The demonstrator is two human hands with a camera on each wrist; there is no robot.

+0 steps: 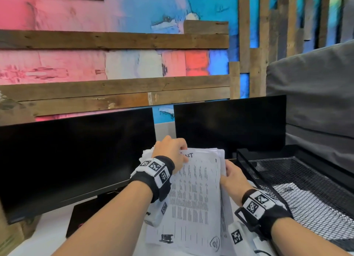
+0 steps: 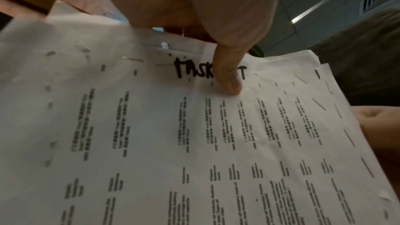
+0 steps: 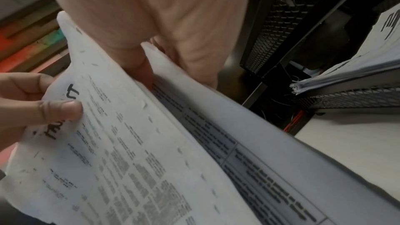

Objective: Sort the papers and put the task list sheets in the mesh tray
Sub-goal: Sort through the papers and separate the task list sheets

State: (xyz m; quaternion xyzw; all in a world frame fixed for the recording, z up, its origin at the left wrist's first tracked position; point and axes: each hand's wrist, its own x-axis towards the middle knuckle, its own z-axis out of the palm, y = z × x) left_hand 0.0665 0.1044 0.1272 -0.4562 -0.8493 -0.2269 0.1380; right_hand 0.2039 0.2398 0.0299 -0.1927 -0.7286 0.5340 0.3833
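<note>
I hold a stack of printed papers upright between both hands in front of the two monitors. The top sheet has a handwritten heading that begins "TASK" over columns of print. My left hand pinches the top edge of that sheet, its thumb lying over the heading. My right hand grips the stack's right edge, with its thumb tucked between the top sheet and the pages behind. The black mesh tray stands just to the right, and sheets lie in a tier of it.
Two dark monitors stand close behind the papers. A grey cushion rises behind the tray at right. A dark flat object lies on the white desk at left. The painted wood wall is further back.
</note>
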